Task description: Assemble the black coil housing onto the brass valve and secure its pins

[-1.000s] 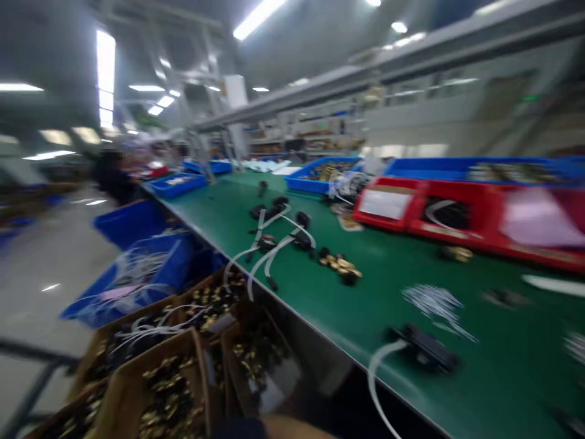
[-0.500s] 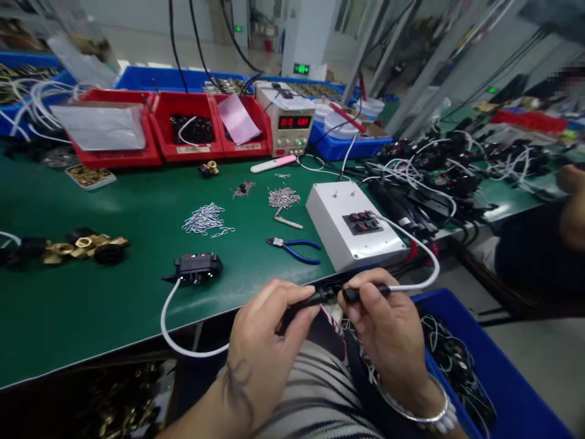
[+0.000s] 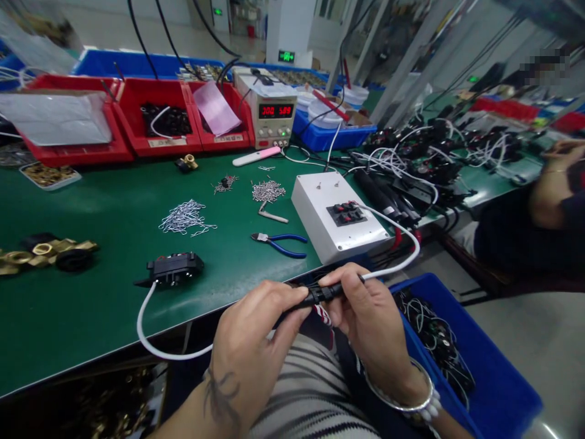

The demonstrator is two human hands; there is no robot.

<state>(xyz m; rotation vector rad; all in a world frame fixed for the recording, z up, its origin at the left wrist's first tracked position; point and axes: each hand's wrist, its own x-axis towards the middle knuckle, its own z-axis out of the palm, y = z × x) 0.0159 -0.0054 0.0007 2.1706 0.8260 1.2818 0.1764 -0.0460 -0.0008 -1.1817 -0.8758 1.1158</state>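
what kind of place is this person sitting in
Most likely a factory assembly workshop: a long green workbench carries red parts bins, a power supply with a lit red display, and loose piles of small metal clips.

Pale floor (image 3: 512,347), green-topped workbench (image 3: 82,317), white pillar (image 3: 292,24), lit green sign (image 3: 286,57).

The left hand (image 3: 258,326) and right hand (image 3: 375,320) grip a black connector (image 3: 321,294). Pliers (image 3: 270,238) lie near a white box (image 3: 319,204).

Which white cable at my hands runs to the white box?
The cable at your right hand, looping to the white box; the other cable, at your left hand, leads to the black device.
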